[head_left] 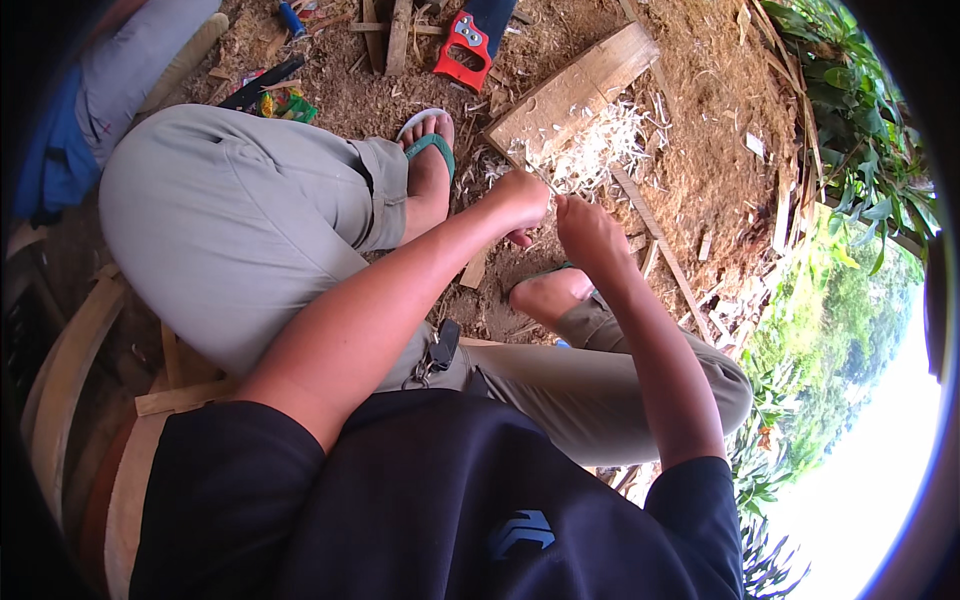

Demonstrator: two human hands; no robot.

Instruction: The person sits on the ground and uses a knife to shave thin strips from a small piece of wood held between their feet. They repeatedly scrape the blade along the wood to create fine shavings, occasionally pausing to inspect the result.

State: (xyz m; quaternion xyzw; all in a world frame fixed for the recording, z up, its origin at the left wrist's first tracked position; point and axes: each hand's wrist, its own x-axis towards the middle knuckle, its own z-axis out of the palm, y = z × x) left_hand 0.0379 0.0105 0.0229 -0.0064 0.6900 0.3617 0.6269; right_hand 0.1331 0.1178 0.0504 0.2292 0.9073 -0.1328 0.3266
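Note:
My left hand [522, 202] and my right hand [592, 238] are close together in front of my knees, just above the ground. The fingers of both are curled closed. A thin, slender piece seems to run between them, but it is too small to name. Right beyond my hands lies a heap of pale curled wood shavings [612, 150]. A thick wooden board [575, 92] lies at an angle behind the heap, its near end close to my left hand.
A handsaw with a red handle [466, 52] lies at the far side, near wood scraps [398, 38]. My sandalled foot [430, 160] is left of my hands. A long thin wooden strip [662, 245] lies to the right. Another person's leg [140, 65] shows far left; leafy plants [850, 110] border the right.

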